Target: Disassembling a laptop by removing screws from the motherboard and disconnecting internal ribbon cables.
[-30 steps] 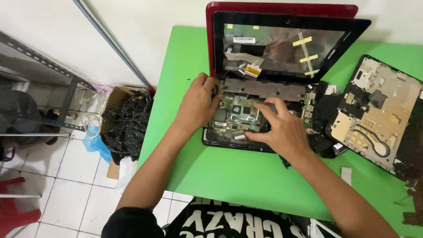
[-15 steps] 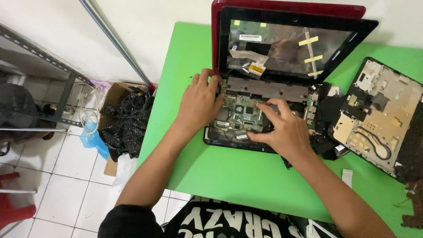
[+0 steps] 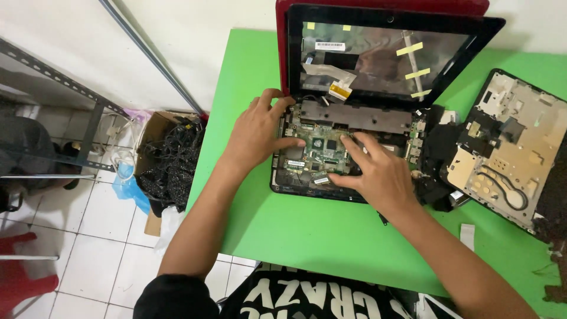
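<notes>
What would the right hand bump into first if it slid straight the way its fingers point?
The right hand points up-left over the green circuit board. Going straight on, it would probably meet the left hand's fingers on that board first, though heights are hard to judge.

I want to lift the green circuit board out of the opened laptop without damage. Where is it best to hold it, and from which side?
Probably by its bare side edges, coming from above. The circuit board lies flat in the laptop base, face crowded with chips. The left hand already rests at its left edge, the right hand on its right part.
</notes>
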